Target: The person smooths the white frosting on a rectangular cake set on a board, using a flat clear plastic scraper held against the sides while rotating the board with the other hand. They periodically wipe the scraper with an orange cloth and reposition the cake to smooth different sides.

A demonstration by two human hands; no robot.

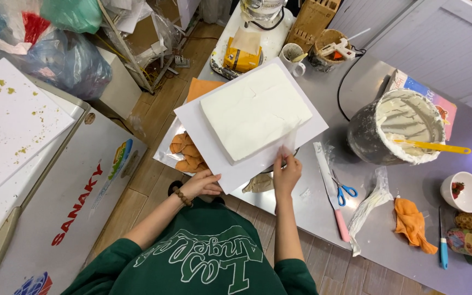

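Frosting covers the rectangular white cake [255, 111], which sits on a white board [301, 136] that juts past the near edge of the steel table [301, 202]. The left hand [203, 184] pinches the board's overhanging near corner, thumb on top and fingers underneath, while the right hand [286, 170] holds a clear scraper [289, 143] upright between fingertips against the cake's near side. The chief risk, as I judge it, is tipping: much of the board seems to hang over open floor, so a downward press from either hand, or a slackened pinch on the corner, could lever the cake off the table. A second risk is gouging: if the scraper tilts or digs in, it may cut the smooth side or drag frosting onto the board. Beneath the board lies a tray of orange pastries [188, 154], which a sliding board could crush. Nearby clutter adds hazards too: the palette knife with a pink handle [331, 191] and the blue scissors [344, 191] lie just right of the working elbow, and the frosting bucket [397, 131] with its yellow spatula [432, 146] stands near enough to be knocked.
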